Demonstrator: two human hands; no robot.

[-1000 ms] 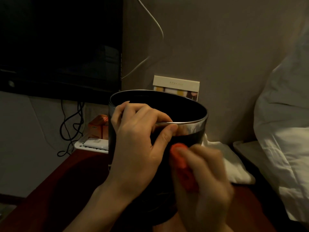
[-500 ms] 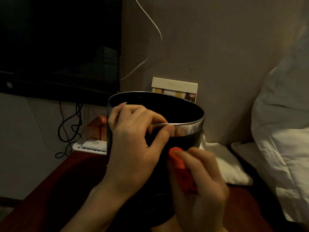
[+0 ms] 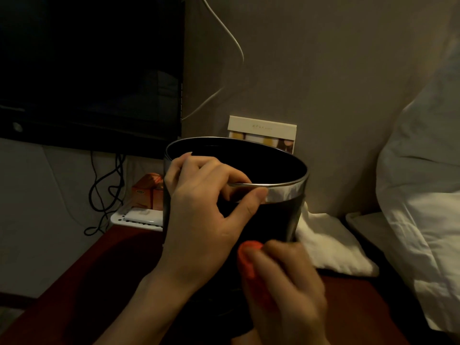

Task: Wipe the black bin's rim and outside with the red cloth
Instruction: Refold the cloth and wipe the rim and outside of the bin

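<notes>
The left hand [image 3: 199, 220] grips the near rim of the black bin [image 3: 273, 220]: its fingers are curled over the silver band and into the opening, while the thumb presses the band from outside, so the rim is pinched between them. The right hand [image 3: 286, 290], lower and blurred, has its fingers bunched together around the red cloth [image 3: 251, 270], holding it against the bin's dark outer wall below the band; exactly how each finger lies cannot be told. The bin stands upright on a dark red tabletop [image 3: 99, 282], close in front of the person, with its open mouth facing up. Crowding its left side are a white tray [image 3: 134, 219] and an orange box [image 3: 145, 192] standing on that tray, both just beside the bin and partly hidden behind it. Black cables [image 3: 104, 195] hang down the wall further left, under a dark television screen [image 3: 89, 70]. A thin white cord [image 3: 229, 36] runs down the wall above. Behind the bin a pale card [image 3: 261, 131] leans against the wall. A folded white towel [image 3: 331, 245] lies to the right, touching or nearly touching the bin, and white bedding [image 3: 418, 195] fills the right edge.
</notes>
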